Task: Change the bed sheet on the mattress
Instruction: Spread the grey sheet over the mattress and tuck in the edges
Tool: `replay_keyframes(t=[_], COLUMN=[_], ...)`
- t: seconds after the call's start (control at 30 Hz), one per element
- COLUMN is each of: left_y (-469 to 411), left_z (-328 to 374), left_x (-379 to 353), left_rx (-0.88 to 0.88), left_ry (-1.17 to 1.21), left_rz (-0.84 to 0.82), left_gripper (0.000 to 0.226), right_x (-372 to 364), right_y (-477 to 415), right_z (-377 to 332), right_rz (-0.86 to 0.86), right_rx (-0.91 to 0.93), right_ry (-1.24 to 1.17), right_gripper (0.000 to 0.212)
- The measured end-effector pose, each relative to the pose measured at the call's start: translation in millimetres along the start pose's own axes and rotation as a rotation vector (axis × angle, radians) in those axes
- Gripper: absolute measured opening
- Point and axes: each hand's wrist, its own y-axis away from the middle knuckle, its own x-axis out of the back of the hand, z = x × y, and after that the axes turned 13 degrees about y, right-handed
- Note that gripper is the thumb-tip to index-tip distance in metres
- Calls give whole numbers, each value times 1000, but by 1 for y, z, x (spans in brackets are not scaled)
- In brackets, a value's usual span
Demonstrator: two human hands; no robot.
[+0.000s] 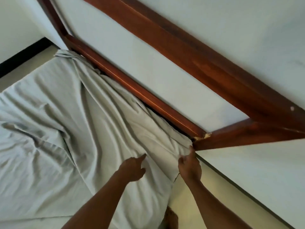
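A wrinkled sheet (66,116) was laid along the headboard (132,86), pinched at its corner by the right hand (189,166) and pressed by the left hand's (132,169) straight fingers (141,158).

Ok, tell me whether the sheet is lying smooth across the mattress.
No, the sheet is bunched in deep folds toward the wooden frame.

Reddish-brown wooden headboard (140,92) runs just above the right fingers (184,160), with a pale panel (148,63) set between its rails. The joint (205,136) just up from those fingers is chipped, with raw light wood showing. Walls (247,22) are plain and whitish. Below and to the right of the fingers there's cream floor (198,204), with a thin dark skirting line (239,187) where it meets the wall. Far up-left of the fingers there's a black skirting board (21,55). The light is soft and even.
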Motion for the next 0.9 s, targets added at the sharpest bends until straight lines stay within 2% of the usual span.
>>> replay_keyframes(t=[0.07,0.13,0.2,0.27,0.33,0.4,0.5,0.53,0.63,0.67,0.77,0.83,0.9], left_y=[-7,-13,-17,-17,-15,-16,-19,-21,-18,-15,-4,8,25], left_z=[12,23,37,49,60,67,68,67,60,57,46,34,18], left_x=[-3,-5,-9,-16,-23,-31,-43,-46,-59,-65,-83,-96,-109], left_rx=[-21,-24,4,31,22,-56,-246,-293,-330,-329,-298,-264,-221], left_ry=[-97,-209,-254,-187,-124,-88,-26,-1,4,1,-15,-79,-154], left_rz=[43,127,252,372,448,477,515,514,504,516,512,473,434], left_gripper=[72,67,57,46,39,39,39,39,40,40,41,45,52], right_x=[-4,-9,-13,-8,4,11,20,26,30,28,6,-17,-34], right_y=[-5,-16,-24,-27,-33,-57,-80,-79,-49,-34,7,28,43], right_z=[2,-2,-2,8,32,71,103,100,75,69,55,49,44], right_rz=[-3,20,-12,-33,13,90,129,86,-15,-39,-188,-396,-493], right_rx=[-61,-57,43,124,28,-179,-334,-334,-298,-317,-376,-252,-122], right_ry=[-18,4,1,-90,-249,-411,-434,-451,-415,-428,-370,-267,-119], right_gripper=[55,32,19,18,25,36,33,30,61,64,54,50,57])
